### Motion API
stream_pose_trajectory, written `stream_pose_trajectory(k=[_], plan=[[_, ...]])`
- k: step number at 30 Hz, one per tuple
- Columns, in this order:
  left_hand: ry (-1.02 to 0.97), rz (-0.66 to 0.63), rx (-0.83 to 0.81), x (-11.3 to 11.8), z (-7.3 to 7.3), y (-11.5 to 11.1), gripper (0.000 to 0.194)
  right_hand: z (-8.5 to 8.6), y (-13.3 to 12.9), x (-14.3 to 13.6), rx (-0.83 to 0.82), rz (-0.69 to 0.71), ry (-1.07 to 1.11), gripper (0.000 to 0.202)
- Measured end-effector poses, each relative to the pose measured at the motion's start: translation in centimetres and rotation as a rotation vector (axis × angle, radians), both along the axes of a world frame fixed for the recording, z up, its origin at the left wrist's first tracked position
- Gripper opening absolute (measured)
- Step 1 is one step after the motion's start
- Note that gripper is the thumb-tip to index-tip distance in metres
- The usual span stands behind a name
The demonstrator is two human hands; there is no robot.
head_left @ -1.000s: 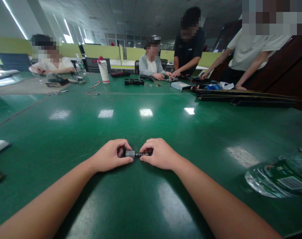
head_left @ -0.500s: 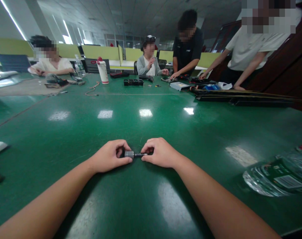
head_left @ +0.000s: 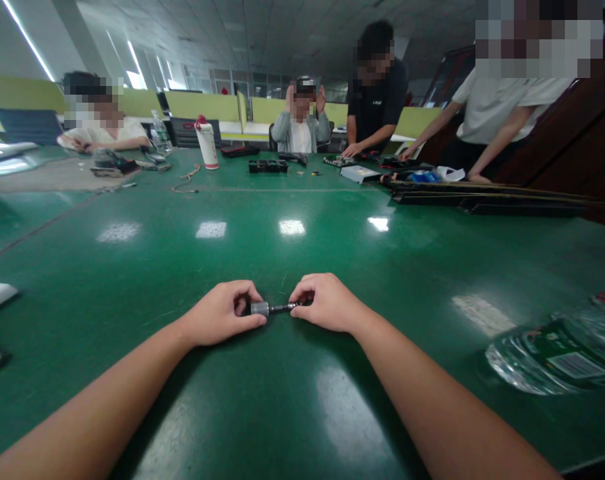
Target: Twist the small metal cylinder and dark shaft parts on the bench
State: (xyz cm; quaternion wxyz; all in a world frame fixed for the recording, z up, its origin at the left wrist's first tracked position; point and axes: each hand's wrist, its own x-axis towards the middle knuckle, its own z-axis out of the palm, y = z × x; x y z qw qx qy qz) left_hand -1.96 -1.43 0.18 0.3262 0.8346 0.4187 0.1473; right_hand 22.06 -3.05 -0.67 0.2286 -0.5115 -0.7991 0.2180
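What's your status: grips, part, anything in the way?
Left grip on grey cylinder; right grip pinching far end of dark shaft. Shaft and cylinder in line. Plastic bottle off to the right, apart from both grips.

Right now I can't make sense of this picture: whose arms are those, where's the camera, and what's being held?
There's no machine here: these are a person's own two bare hands, seen by a camera worn on their head, looking forward and down. The left hand holds a small grey cylinder; the right hand pinches a thin dark shaft lined up with it. On the green table, a clear bottle is at the right, and a white cup stands farther back. Other people are beyond.
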Motion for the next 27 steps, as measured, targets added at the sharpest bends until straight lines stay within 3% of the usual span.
stream_pose_trajectory(k=[11,24,27], plan=[[0.0,0.005,-0.007,0.0,0.0,0.0,0.03,-0.2,0.7,1.4,-0.057,-0.137,-0.044,0.012],[0.012,0.01,0.0,0.0,0.2,0.0,0.03,-0.3,-0.1,-0.1,-0.061,-0.048,0.056,0.013],[0.009,-0.004,0.015,-0.1,0.0,0.0,0.029,-0.6,-0.4,-1.2,-0.062,0.013,0.198,0.03]])
